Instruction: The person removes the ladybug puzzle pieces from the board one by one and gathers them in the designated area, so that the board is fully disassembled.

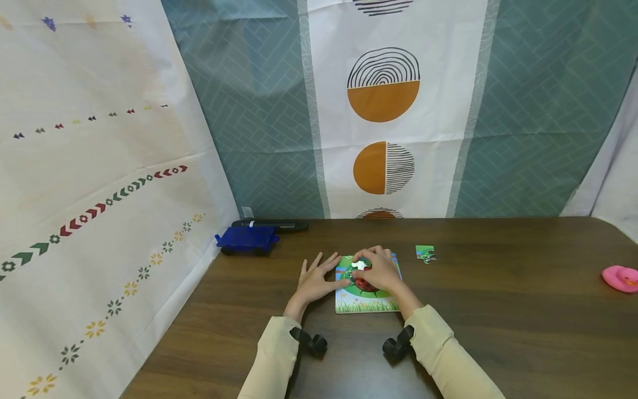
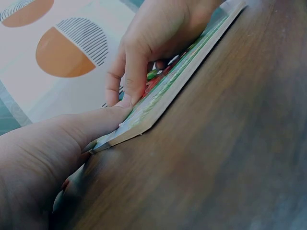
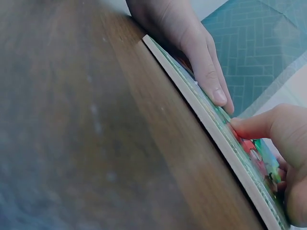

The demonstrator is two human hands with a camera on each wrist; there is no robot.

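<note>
A square wooden jigsaw board point(image 1: 368, 306) with a red ladybug on green lies flat on the table. My left hand point(image 1: 316, 282) rests at its left edge, fingers spread and straight, the thumb point(image 2: 103, 120) lying over the rim. Over the upper middle of the board, my right hand point(image 1: 381, 271) pinches a jigsaw piece point(image 3: 263, 153) between thumb and curled fingers; the piece shows red and green and stands tilted against the board. Part of the picture is hidden under this hand. A loose green jigsaw piece point(image 1: 425, 253) lies right of the board.
At the back left stands a blue toy cart point(image 1: 247, 238), with a black stick-like object point(image 1: 281, 225) behind it. A pink rubber duck point(image 1: 620, 278) sits at the far right of the wooden table point(image 1: 498, 332). Curtains point(image 1: 259, 111) hang behind the table and along its left side.
</note>
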